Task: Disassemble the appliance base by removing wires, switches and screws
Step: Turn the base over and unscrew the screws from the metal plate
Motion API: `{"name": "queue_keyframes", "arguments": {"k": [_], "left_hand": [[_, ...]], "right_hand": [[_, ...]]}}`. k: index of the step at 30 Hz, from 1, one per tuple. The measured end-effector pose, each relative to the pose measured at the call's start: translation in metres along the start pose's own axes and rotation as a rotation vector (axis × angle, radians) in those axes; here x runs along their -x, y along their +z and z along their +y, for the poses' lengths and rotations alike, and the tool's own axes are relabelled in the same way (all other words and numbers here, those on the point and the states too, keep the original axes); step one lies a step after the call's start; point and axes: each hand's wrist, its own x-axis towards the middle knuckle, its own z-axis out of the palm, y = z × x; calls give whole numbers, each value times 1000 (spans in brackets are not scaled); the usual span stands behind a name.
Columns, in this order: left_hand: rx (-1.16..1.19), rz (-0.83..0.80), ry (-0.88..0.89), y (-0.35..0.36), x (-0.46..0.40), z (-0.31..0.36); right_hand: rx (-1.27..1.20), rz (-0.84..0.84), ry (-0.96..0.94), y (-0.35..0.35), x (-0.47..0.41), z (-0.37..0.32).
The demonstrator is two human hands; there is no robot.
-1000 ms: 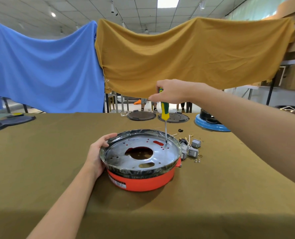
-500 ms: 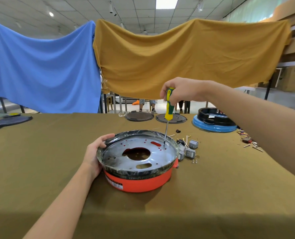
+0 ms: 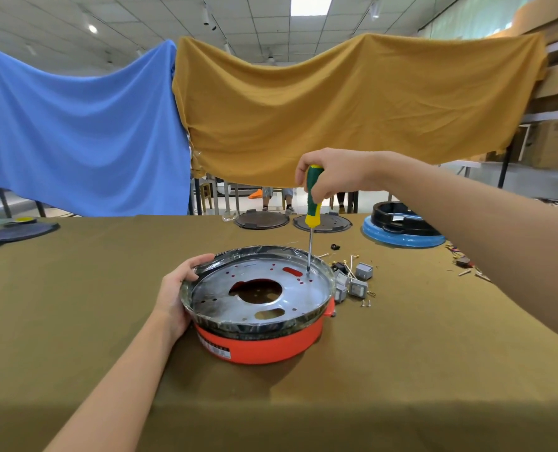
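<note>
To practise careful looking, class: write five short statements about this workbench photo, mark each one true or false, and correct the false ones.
1. The right hand grips a screwdriver with a green and yellow handle. True.
2. The screwdriver tip is down on the metal plate inside the appliance base. True.
3. The left hand lies flat on the table, apart from the base. False: it holds the base's rim on its left side.
4. The appliance base has a blue outer shell. False: its shell is orange-red; a separate blue ring lies at the far right of the table.
5. Small grey switch parts lie on the table to the right of the base. True.
</note>
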Motion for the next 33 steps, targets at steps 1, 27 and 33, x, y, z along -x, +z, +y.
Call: {"name": "queue_keyframes", "arguments": {"k": [1, 27, 33], "left_hand": [[2, -1, 0, 0, 0, 0], [14, -12, 0, -2, 0, -1], [29, -30, -18, -1, -1, -1]], "right_hand": [[97, 10, 41, 1, 0, -3], [112, -2, 11, 1, -4, -11], [575, 112, 85, 3, -6, -9]]}}
